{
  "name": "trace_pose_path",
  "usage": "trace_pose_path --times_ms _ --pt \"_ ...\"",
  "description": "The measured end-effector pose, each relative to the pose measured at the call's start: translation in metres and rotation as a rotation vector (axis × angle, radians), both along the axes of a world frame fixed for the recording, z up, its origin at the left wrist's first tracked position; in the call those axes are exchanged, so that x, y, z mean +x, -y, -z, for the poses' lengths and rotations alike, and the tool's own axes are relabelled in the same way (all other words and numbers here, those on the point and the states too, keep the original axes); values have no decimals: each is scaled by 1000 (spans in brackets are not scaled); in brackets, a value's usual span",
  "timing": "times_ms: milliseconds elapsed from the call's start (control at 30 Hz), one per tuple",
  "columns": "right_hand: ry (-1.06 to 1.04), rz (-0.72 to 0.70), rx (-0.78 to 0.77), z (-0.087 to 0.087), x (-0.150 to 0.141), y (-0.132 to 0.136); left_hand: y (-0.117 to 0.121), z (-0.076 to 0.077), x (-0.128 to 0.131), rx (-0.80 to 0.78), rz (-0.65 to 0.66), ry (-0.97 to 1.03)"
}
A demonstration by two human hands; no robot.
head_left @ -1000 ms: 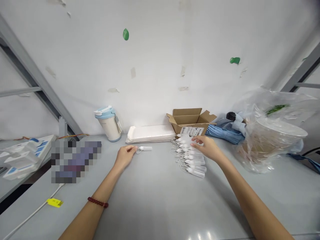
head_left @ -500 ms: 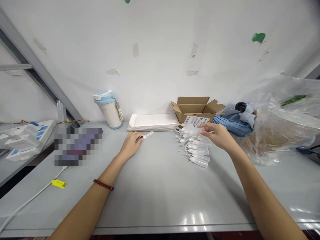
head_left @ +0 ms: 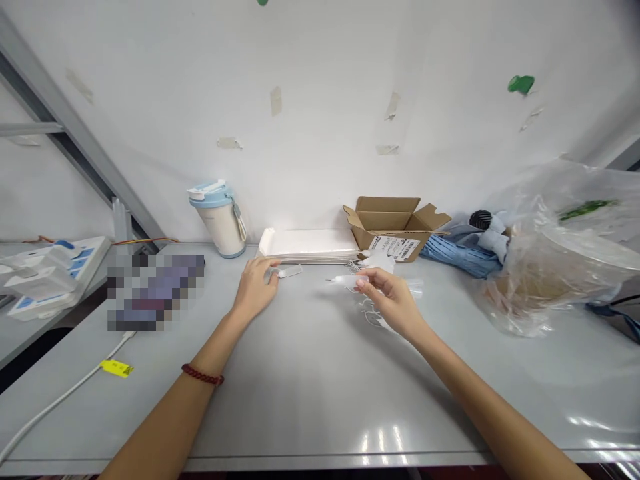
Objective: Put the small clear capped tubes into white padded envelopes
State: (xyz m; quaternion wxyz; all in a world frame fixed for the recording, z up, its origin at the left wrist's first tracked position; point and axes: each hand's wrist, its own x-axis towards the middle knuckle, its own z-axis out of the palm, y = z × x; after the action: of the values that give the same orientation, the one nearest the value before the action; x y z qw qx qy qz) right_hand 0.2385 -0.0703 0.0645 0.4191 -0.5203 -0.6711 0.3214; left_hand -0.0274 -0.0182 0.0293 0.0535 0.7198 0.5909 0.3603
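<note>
My left hand (head_left: 257, 287) rests low over the table, thumb and forefinger around the white nozzle end of a small clear squeeze bottle (head_left: 293, 271). Between the thumb and fingertips of my right hand (head_left: 387, 297) is a needle-tip squeeze bottle (head_left: 345, 280), held just above the table with its thin tip pointing left. Under and behind that hand lies a row of similar bottles (head_left: 415, 288), partly hidden, with thin white cap strings showing on their left.
Behind the hands lie a stack of white padded envelopes (head_left: 310, 243) and an open cardboard box (head_left: 387, 227). A cream and blue tumbler (head_left: 220, 223) stands left, near a blurred-out object (head_left: 160, 293). Blue cloth (head_left: 460, 257) and a clear plastic bag (head_left: 545, 280) sit right.
My right hand has moved left and toward me from the bottle row, bringing one bottle with it. The bottle at my left hand has turned flatter and shifted slightly left.
</note>
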Motion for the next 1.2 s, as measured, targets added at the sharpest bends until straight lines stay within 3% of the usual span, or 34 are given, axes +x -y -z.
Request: trace_pose_path --times_ms 100,200,300,567,700,900,1200 --pt "-2 9 2 2 -2 2 16 -12 17 17 170 72" --pt "-10 10 5 4 -4 3 34 -20 37 -113 346 145" --pt "1 24 11 5 -6 2 46 -22 51 -215 421 176" --pt "35 38 13 5 -8 2 43 -21 54 -459 268 365" --pt "21 38 8 7 -7 1 41 -23 53 -495 211 404" --pt "12 30 6 8 -7 0 42 -20 52 -603 358 421" --pt "-54 1 -53 12 -7 -2 41 -17 57 -734 390 802"
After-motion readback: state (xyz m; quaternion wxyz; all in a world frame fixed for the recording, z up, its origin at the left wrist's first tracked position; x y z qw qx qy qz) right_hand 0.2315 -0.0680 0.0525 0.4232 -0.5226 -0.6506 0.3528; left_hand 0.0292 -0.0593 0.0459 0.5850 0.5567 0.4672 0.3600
